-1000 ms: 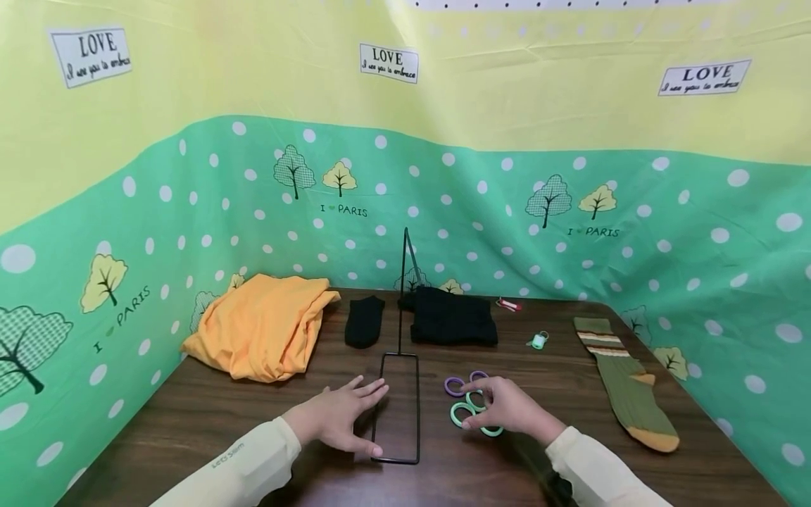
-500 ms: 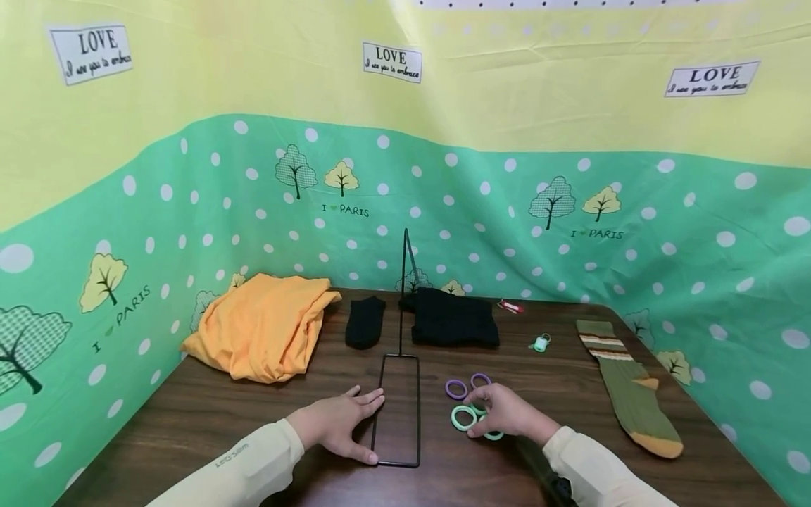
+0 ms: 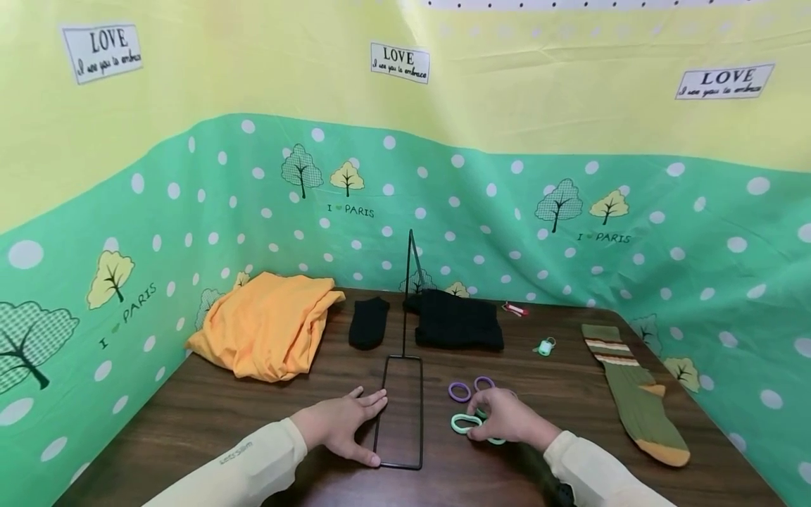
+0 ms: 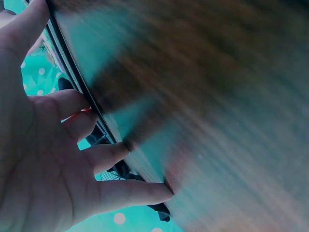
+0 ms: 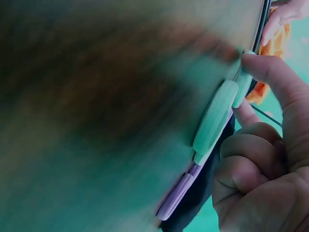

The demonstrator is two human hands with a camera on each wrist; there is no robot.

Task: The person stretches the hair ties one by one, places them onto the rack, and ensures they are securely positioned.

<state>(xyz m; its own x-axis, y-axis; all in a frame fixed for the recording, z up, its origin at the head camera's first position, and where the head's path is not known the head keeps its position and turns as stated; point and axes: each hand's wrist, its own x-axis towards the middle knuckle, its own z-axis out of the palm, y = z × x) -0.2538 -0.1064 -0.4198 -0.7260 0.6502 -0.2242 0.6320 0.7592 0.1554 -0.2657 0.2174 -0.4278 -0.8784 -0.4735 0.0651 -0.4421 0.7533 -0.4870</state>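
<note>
My left hand [image 3: 338, 428] lies with its fingers spread at the left side of a black wire stand's rectangular base [image 3: 421, 412]. In the left wrist view, its fingertips touch the dark rod [image 4: 79, 79]. My right hand [image 3: 512, 417] pinches a light green hair tie [image 3: 455, 427] between thumb and forefinger, squeezing it into a narrow oval. Its other fingers are curled, as the right wrist view shows. Other green hair ties [image 3: 497, 441] are partly hidden under that hand. Two purple hair ties [image 3: 450, 393] lie just behind.
An orange cloth [image 3: 266, 327] is heaped at the back left. Behind the stand lie a short black sock [image 3: 368, 324] and a folded black cloth [image 3: 459, 320]. Farther right are a red clip [image 3: 516, 309], a pale green keyring tag [image 3: 545, 346] and a long olive sock [image 3: 636, 394].
My right thumb and forefinger have closed on the green hair tie, which has gone from round to squashed. My left hand has settled against the stand's base.
</note>
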